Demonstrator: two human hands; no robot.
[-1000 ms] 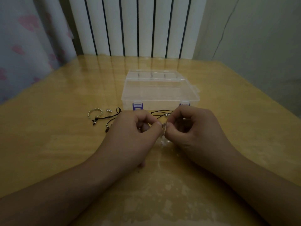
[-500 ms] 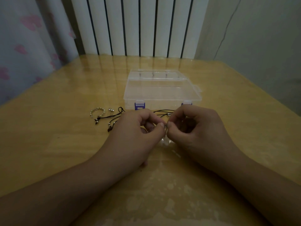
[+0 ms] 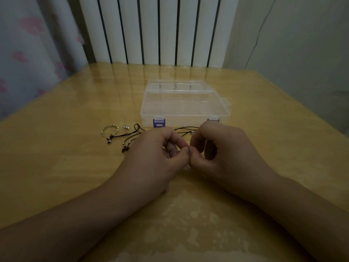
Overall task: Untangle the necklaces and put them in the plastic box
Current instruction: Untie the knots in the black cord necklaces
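My left hand (image 3: pixel 154 156) and my right hand (image 3: pixel 221 152) meet fingertip to fingertip over the table's middle, both pinching a small piece of a necklace that is mostly hidden between them. Black cord necklaces (image 3: pixel 130 134) with small silver beads trail out to the left of my left hand, and another stretch of black cord (image 3: pixel 186 128) shows behind my knuckles. The clear plastic box (image 3: pixel 184 103) with purple latches stands shut just behind the hands.
A silver ring-shaped bracelet (image 3: pixel 110 130) and a small silver bead (image 3: pixel 125 127) lie left of the cords. The wooden table (image 3: pixel 66 167) has a worn patch near me. A radiator (image 3: pixel 151 29) and a curtain (image 3: pixel 28 53) stand behind.
Both hands stay pinched together at the same spot; the fingertips have closed tighter, and the silver piece seen between them earlier is now hidden.
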